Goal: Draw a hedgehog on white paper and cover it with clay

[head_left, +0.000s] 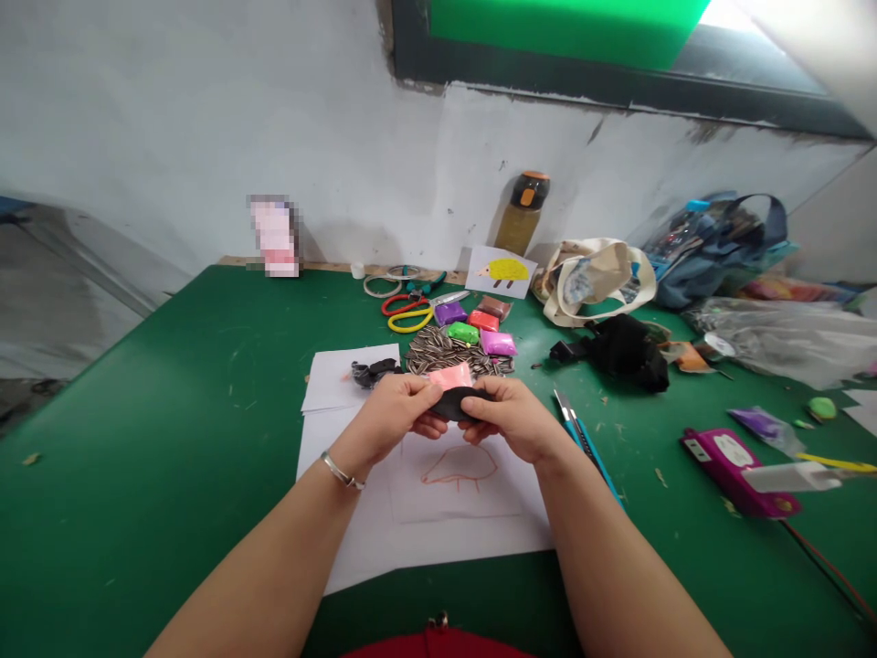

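Between my two hands is a flat black piece, perhaps modelling clay, raised over the paper. My left hand grips its left end with thumb on top and fingers beneath. The right end is pinched by my right hand in the same way. Below lies white paper with an orange outline drawing of a hedgehog-like animal. Just behind my fingers sits a pink clay packet, beside a heap of dark seed-like pieces. A black crumpled wrapper rests left of it.
Colored clay packets, scissors and a hedgehog picture card stand farther back. Blue cutters lie near my right forearm. A magenta device with a cord is at right. A bottle and bags line the wall.
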